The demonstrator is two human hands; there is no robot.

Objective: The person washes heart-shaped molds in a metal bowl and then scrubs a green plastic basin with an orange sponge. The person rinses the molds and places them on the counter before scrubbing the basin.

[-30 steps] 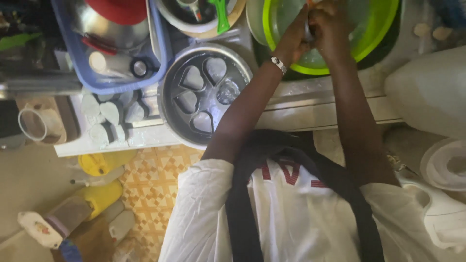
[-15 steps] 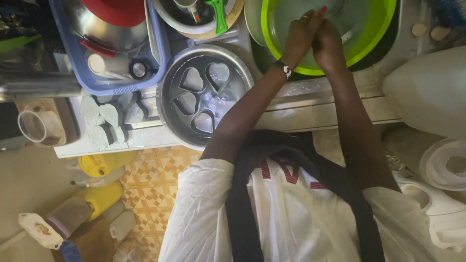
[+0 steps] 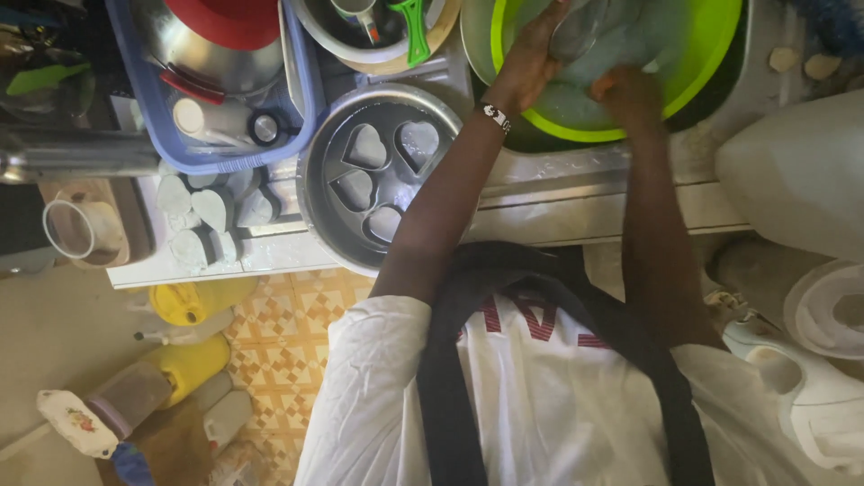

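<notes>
glossy green plastic basin (image 3: 711, 54); dull metal mould pan (image 3: 382, 171)

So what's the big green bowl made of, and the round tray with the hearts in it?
The green bowl looks like plastic: one bright lime colour all through, with a smooth, softly glossy rim. The round tray with heart-shaped hollows looks like metal, probably aluminium or steel: dull silver-grey with pale reflections along its rim. The left hand and the right hand are inside the bowl.

Open room only inside the green basin (image 3: 711, 54). Hemmed left by round heart-mould pan (image 3: 382, 175) and blue crate (image 3: 301, 99), right by big white jug (image 3: 796, 171), behind by bowl with green-handled utensil (image 3: 387, 40).
</notes>
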